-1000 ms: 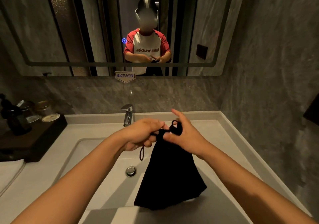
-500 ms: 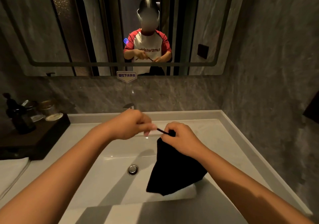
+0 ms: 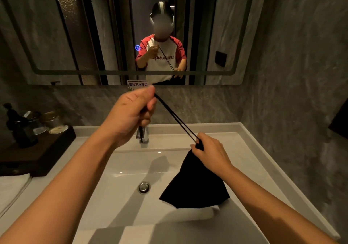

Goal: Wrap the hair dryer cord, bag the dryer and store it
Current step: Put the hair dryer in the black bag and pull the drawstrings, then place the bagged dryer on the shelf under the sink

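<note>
A black drawstring bag [image 3: 195,185] hangs over the white sink, its neck cinched tight. My right hand [image 3: 211,153] pinches that gathered neck from above. My left hand [image 3: 131,114] is raised in front of the mirror's lower edge, fist closed on the black drawstring [image 3: 175,117]. The cord runs taut as a double strand from my left fist down to the bag's neck. The hair dryer itself is hidden; the bag bulges wide at the bottom.
The white basin [image 3: 116,170] with a chrome drain [image 3: 144,187] lies under the bag, the faucet [image 3: 143,136] behind my left hand. A dark tray [image 3: 33,149] with bottles and jars stands left, a folded white towel [image 3: 11,187] before it. Stone wall close on the right.
My left hand has risen up and away from the bag, drawing out a long stretch of drawstring. The bag's neck has closed under my right hand.
</note>
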